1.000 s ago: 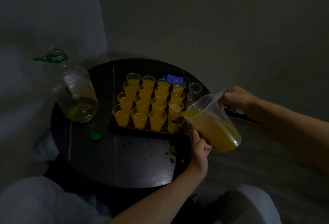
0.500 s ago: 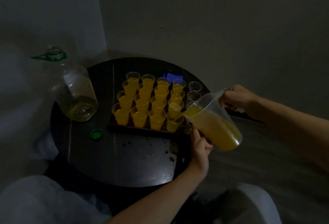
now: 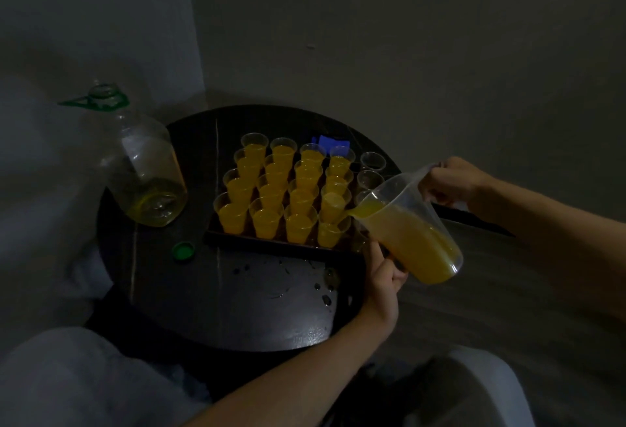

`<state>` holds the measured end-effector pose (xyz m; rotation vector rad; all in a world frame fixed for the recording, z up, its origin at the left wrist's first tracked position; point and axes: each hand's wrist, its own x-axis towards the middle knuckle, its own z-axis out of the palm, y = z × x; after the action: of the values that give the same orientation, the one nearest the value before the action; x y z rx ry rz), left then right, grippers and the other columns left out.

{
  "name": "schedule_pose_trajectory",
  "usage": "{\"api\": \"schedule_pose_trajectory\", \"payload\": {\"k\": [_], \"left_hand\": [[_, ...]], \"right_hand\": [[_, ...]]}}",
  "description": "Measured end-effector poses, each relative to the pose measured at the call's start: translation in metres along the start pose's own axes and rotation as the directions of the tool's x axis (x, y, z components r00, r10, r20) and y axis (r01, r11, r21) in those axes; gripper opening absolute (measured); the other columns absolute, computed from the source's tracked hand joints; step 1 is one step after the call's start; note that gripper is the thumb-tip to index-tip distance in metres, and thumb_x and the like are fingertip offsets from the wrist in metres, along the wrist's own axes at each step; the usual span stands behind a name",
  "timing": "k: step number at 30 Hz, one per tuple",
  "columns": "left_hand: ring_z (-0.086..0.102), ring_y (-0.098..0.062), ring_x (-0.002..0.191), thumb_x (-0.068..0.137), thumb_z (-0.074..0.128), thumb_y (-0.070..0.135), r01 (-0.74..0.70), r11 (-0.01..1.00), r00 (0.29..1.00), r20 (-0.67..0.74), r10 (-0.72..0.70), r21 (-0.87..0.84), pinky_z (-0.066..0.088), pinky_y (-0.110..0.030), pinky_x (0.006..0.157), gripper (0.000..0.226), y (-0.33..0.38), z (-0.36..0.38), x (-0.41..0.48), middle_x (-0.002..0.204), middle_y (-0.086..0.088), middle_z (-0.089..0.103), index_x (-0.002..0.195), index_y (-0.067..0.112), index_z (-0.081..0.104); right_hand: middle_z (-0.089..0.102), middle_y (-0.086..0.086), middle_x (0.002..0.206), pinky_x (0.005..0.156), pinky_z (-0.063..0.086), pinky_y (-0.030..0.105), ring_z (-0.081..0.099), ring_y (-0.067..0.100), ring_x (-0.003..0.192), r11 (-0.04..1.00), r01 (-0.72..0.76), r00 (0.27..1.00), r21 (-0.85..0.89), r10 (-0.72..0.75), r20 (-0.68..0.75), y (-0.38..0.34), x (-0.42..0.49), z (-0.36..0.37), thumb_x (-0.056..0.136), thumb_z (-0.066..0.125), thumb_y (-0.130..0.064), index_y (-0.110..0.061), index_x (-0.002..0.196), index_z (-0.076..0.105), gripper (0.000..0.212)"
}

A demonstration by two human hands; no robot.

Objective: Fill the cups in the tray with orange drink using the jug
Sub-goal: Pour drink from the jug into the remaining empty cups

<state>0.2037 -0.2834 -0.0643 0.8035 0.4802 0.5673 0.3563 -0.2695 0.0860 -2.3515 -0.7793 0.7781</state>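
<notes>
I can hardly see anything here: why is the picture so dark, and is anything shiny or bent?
Head view: weak light, so the table and walls go nearly black and only the orange drink in the cups and jug stands out; head view: soft glints on the bottle and on wet drops near the tray; head view: wide lens stretches the edges.

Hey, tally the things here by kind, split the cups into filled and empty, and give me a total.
Cups with orange drink: 16
Empty cups in view: 3, maybe more hidden
Jug: 1
Tray: 1
Large clear bottle: 1
Green bottle cap: 1
Blue object: 1
Total: 24
</notes>
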Motion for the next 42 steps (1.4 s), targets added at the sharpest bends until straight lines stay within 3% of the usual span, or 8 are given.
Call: {"api": "schedule_pose_trajectory", "payload": {"k": [7, 12, 17, 21, 26, 33, 39, 42], "left_hand": [[0.056, -0.006, 0.112, 0.09, 0.026, -0.014, 0.003, 1.0, 1.0, 0.004, -0.003, 0.01, 0.051, -0.028, 0.094, 0.079, 0.001, 0.001, 0.0, 0.128, 0.014, 0.048, 0.149, 0.038, 0.023], [0.057, -0.009, 0.107, 0.089, 0.026, -0.015, 0.006, 1.0, 1.0, -0.006, -0.006, 0.012, 0.052, -0.031, 0.095, 0.078, 0.001, 0.0, 0.001, 0.123, 0.01, 0.052, 0.143, 0.041, 0.029], [0.057, -0.007, 0.108, 0.088, 0.026, -0.016, 0.001, 1.0, 1.0, -0.001, -0.001, 0.02, 0.052, -0.028, 0.093, 0.08, -0.001, 0.0, 0.001, 0.124, 0.013, 0.051, 0.144, 0.042, 0.027], [0.057, -0.006, 0.105, 0.089, 0.027, -0.015, 0.0, 0.999, 1.0, -0.004, 0.001, 0.035, 0.051, -0.029, 0.094, 0.08, -0.002, 0.0, 0.002, 0.122, 0.015, 0.051, 0.144, 0.043, 0.026], [0.057, -0.004, 0.106, 0.089, 0.029, -0.012, 0.004, 0.999, 1.0, -0.005, -0.004, 0.054, 0.05, -0.029, 0.095, 0.079, -0.004, 0.0, 0.001, 0.122, 0.016, 0.05, 0.143, 0.044, 0.023], [0.055, -0.007, 0.11, 0.089, 0.028, -0.013, 0.007, 0.999, 1.0, -0.005, -0.007, 0.038, 0.047, -0.031, 0.1, 0.078, 0.001, 0.0, 0.003, 0.125, 0.014, 0.05, 0.144, 0.042, 0.025], [0.052, -0.013, 0.12, 0.068, 0.044, 0.009, -0.047, 0.999, 0.999, -0.027, 0.047, 0.016, 0.045, -0.03, 0.1, 0.078, 0.007, 0.0, 0.004, 0.131, 0.007, 0.049, 0.135, 0.047, 0.033], [0.051, -0.02, 0.124, 0.067, 0.047, 0.012, -0.087, 0.995, 0.996, -0.023, 0.088, 0.039, 0.045, -0.032, 0.099, 0.082, 0.009, -0.001, 0.007, 0.134, 0.002, 0.048, 0.141, 0.046, 0.032]], "right_hand": [[0.048, 0.006, 0.06, 0.053, 0.03, 0.027, 0.039, 0.015, 0.056, 0.999, 0.032, 0.999, 0.0, -0.032, 0.013, 0.0, -0.003, 0.0, 0.082, 0.058, 0.004, -0.008, 0.063, 0.061, 0.022], [0.047, 0.004, 0.053, 0.051, 0.03, 0.026, 0.038, 0.015, 0.054, 0.999, 0.033, 0.999, -0.015, -0.033, -0.009, -0.002, -0.003, 0.003, 0.08, 0.057, 0.005, -0.009, 0.06, 0.059, 0.024], [0.049, 0.009, 0.065, 0.055, 0.031, 0.028, 0.04, 0.017, 0.06, 0.999, 0.036, 0.999, -0.017, -0.036, 0.008, -0.003, -0.004, 0.002, 0.081, 0.058, 0.004, -0.009, 0.065, 0.062, 0.022], [0.046, 0.007, 0.058, 0.052, 0.029, 0.027, 0.038, 0.016, 0.055, 0.998, 0.035, 0.999, -0.056, -0.035, -0.006, -0.004, -0.004, 0.003, 0.08, 0.058, 0.005, -0.007, 0.062, 0.059, 0.022], [0.05, 0.015, 0.075, 0.055, 0.031, 0.029, 0.04, 0.021, 0.063, 0.998, 0.033, 0.999, -0.06, -0.033, -0.004, -0.003, 0.0, 0.002, 0.082, 0.059, -0.002, -0.003, 0.07, 0.062, 0.012], [0.051, 0.007, 0.065, 0.053, 0.032, 0.025, 0.041, 0.015, 0.058, 0.999, 0.046, 0.999, -0.013, -0.046, -0.005, -0.003, -0.004, 0.003, 0.082, 0.059, 0.001, -0.009, 0.067, 0.061, 0.019], [0.051, 0.006, 0.066, 0.052, 0.032, 0.023, 0.041, 0.014, 0.058, 0.995, 0.077, 0.997, 0.058, -0.075, -0.022, -0.003, -0.011, 0.005, 0.089, 0.058, -0.001, -0.008, 0.07, 0.061, 0.02], [0.05, 0.007, 0.065, 0.045, 0.032, 0.019, 0.04, 0.013, 0.055, 0.992, 0.089, 0.995, 0.088, -0.085, -0.052, -0.001, -0.009, 0.003, 0.087, 0.057, 0.002, -0.006, 0.073, 0.062, 0.016]]}}
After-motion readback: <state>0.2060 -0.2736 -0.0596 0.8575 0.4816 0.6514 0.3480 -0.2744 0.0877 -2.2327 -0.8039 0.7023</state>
